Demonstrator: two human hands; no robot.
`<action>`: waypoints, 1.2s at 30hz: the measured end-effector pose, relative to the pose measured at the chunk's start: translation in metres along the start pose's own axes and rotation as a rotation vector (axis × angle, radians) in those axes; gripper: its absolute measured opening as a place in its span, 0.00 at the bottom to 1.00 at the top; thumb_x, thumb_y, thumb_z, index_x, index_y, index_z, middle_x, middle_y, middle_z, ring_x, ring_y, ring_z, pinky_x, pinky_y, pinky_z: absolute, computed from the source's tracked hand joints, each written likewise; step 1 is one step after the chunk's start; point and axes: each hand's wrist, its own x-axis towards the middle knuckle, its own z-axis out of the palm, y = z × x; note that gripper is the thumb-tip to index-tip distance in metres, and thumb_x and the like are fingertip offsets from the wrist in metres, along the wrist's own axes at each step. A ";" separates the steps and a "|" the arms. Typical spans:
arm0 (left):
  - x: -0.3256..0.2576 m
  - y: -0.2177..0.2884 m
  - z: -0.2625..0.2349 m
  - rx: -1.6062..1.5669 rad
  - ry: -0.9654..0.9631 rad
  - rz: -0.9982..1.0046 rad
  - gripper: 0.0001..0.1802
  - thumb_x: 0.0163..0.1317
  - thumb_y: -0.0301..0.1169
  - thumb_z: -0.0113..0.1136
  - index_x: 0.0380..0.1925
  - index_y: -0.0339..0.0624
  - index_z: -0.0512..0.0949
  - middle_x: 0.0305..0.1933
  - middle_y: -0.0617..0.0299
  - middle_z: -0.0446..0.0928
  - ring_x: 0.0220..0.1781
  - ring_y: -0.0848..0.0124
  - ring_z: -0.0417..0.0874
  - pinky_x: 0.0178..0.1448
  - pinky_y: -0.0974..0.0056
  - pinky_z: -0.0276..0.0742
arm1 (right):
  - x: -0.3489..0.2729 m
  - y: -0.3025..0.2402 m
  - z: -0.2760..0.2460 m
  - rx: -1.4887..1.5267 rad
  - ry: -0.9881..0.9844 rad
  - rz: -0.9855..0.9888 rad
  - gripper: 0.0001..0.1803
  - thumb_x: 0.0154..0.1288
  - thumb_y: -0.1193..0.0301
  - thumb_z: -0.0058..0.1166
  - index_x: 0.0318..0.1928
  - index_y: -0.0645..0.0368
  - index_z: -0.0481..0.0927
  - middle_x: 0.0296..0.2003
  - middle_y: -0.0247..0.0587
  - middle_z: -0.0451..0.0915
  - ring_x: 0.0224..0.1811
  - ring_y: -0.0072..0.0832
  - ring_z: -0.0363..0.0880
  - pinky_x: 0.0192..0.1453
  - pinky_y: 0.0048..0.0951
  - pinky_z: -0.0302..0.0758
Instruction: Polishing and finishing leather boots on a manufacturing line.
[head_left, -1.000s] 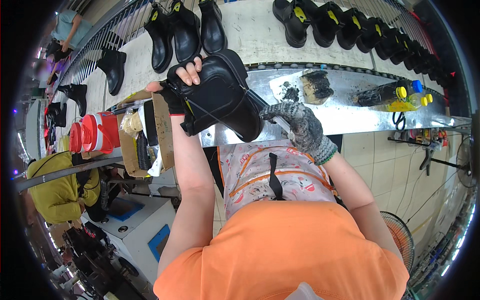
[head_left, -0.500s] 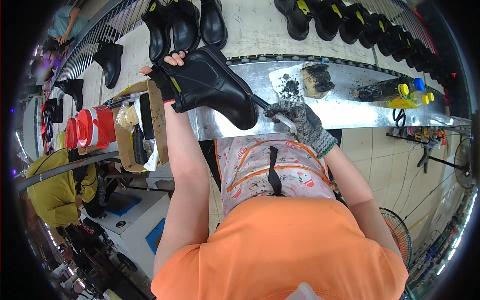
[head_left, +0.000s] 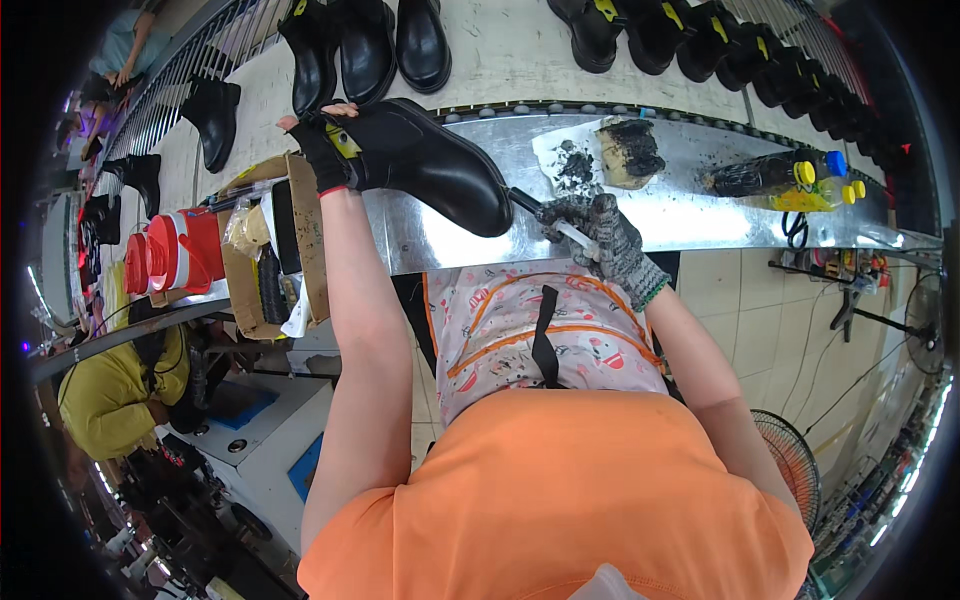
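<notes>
1. In the head view, a black boot (head_left: 435,165) is held up over the near edge of a metal bench (head_left: 700,225), its opening turned to the left and its toe to the right.
2. The boot is gripped at the shaft, beside a yellow tab (head_left: 343,141), by the left hand (head_left: 322,148), which is covered by a black glove with bare fingertips.
3. A slim tool (head_left: 574,237) with a pale handle and a dark end is held in a narrow grip by the right hand (head_left: 606,240), which is covered by a grey knitted glove.
4. The tool's dark end is pointed at the sole edge near the toe; whether contact is made cannot be told.
5. Beyond the right hand, a white sheet (head_left: 549,162) and a tan block (head_left: 630,152), both smeared with black, are placed side by side on the bench.
6. Farther right, a dark bottle (head_left: 755,180) and a yellow bottle (head_left: 800,201) are laid down, with black looped handles (head_left: 795,231) just beside them.
7. A filled cardboard box (head_left: 311,235) is set to the left, next to a red container (head_left: 203,252).
8. Behind the bench, more boots (head_left: 366,50) are lined up on a pale surface (head_left: 490,65).
</notes>
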 end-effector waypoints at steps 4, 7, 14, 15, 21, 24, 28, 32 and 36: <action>0.003 -0.004 0.016 0.060 0.263 -0.038 0.48 0.48 0.78 0.33 0.13 0.36 0.72 0.20 0.51 0.74 0.28 0.58 0.75 0.45 0.59 0.73 | 0.000 0.007 -0.006 0.062 0.015 -0.031 0.45 0.57 0.30 0.33 0.50 0.61 0.76 0.35 0.41 0.79 0.14 0.10 0.61 0.16 0.09 0.57; 0.010 -0.007 0.006 -0.054 0.321 -0.111 0.46 0.50 0.76 0.36 0.13 0.38 0.70 0.21 0.52 0.74 0.27 0.58 0.75 0.39 0.60 0.75 | 0.004 0.012 -0.014 0.076 -0.009 -0.047 0.52 0.50 0.25 0.33 0.50 0.64 0.75 0.39 0.48 0.79 0.15 0.11 0.65 0.16 0.08 0.61; 0.007 -0.032 -0.043 0.644 0.222 0.090 0.33 0.66 0.59 0.38 0.31 0.39 0.77 0.33 0.58 0.79 0.34 0.68 0.78 0.39 0.64 0.72 | 0.014 0.031 -0.033 0.237 -0.004 -0.067 0.52 0.51 0.24 0.28 0.45 0.64 0.77 0.40 0.59 0.79 0.28 0.25 0.77 0.25 0.14 0.68; 0.004 -0.029 -0.043 0.771 0.160 0.047 0.31 0.67 0.57 0.39 0.33 0.39 0.78 0.32 0.59 0.79 0.35 0.70 0.78 0.39 0.65 0.72 | 0.011 0.030 -0.033 0.243 -0.036 -0.068 0.52 0.51 0.25 0.28 0.44 0.65 0.77 0.39 0.59 0.79 0.31 0.27 0.78 0.25 0.14 0.69; -0.015 -0.012 0.001 1.067 0.137 0.324 0.29 0.62 0.57 0.48 0.40 0.40 0.75 0.34 0.58 0.78 0.37 0.65 0.79 0.43 0.61 0.71 | -0.009 0.008 -0.005 0.222 0.307 -0.109 0.48 0.59 0.29 0.22 0.44 0.60 0.78 0.28 0.45 0.81 0.09 0.13 0.57 0.13 0.13 0.54; -0.031 0.003 0.014 1.055 0.077 0.351 0.27 0.61 0.55 0.52 0.42 0.40 0.73 0.35 0.58 0.78 0.39 0.65 0.79 0.45 0.62 0.71 | -0.014 -0.005 0.002 0.184 0.374 -0.127 0.47 0.60 0.30 0.22 0.45 0.60 0.78 0.30 0.46 0.81 0.13 0.16 0.65 0.14 0.14 0.58; -0.055 0.015 0.027 1.094 0.071 0.311 0.31 0.55 0.56 0.59 0.43 0.39 0.71 0.35 0.58 0.79 0.39 0.64 0.80 0.45 0.63 0.72 | -0.018 -0.016 0.006 0.094 0.425 -0.142 0.45 0.61 0.30 0.24 0.45 0.59 0.78 0.30 0.43 0.81 0.17 0.20 0.70 0.17 0.17 0.62; -0.089 0.024 0.044 1.141 0.154 0.234 0.37 0.42 0.58 0.68 0.42 0.40 0.71 0.34 0.58 0.79 0.37 0.67 0.81 0.41 0.62 0.75 | -0.018 -0.019 -0.006 0.034 0.404 -0.150 0.44 0.60 0.30 0.26 0.45 0.58 0.79 0.28 0.40 0.81 0.14 0.18 0.66 0.16 0.18 0.62; -0.125 0.041 0.095 1.240 0.194 0.167 0.36 0.33 0.51 0.75 0.37 0.41 0.70 0.32 0.59 0.78 0.33 0.68 0.81 0.38 0.64 0.76 | -0.018 -0.025 0.008 0.070 0.474 -0.161 0.43 0.62 0.31 0.26 0.45 0.56 0.79 0.27 0.37 0.80 0.13 0.17 0.64 0.16 0.19 0.61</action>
